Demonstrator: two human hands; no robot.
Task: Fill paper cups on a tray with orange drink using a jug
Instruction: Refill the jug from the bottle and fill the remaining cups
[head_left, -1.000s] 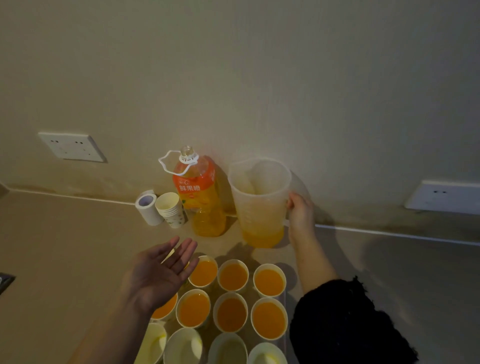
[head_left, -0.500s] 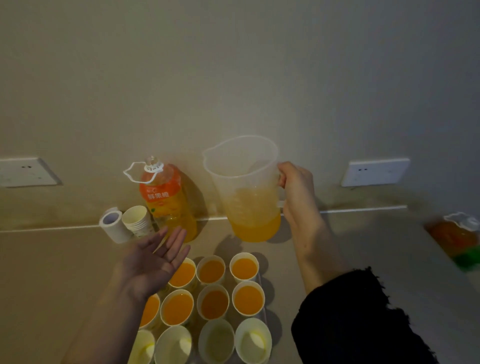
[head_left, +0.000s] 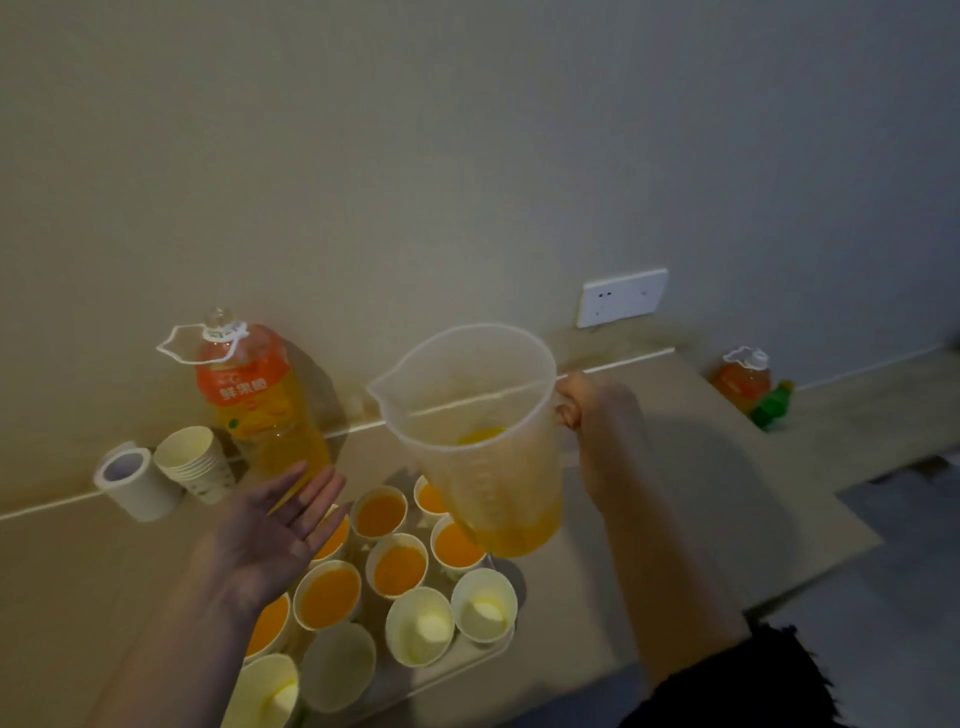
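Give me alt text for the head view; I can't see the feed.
The right hand holds a clear jug, little orange drink in it, above paper cups. Most are filled; the nearest row is empty. The left hand hovers open, palm up.

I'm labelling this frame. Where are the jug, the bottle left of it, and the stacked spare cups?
jug (head_left: 483, 467): head view, clear side wall.
bottle (head_left: 241, 387): head view, orange label.
stacked spare cups (head_left: 186, 449): head view, top cup's mouth.
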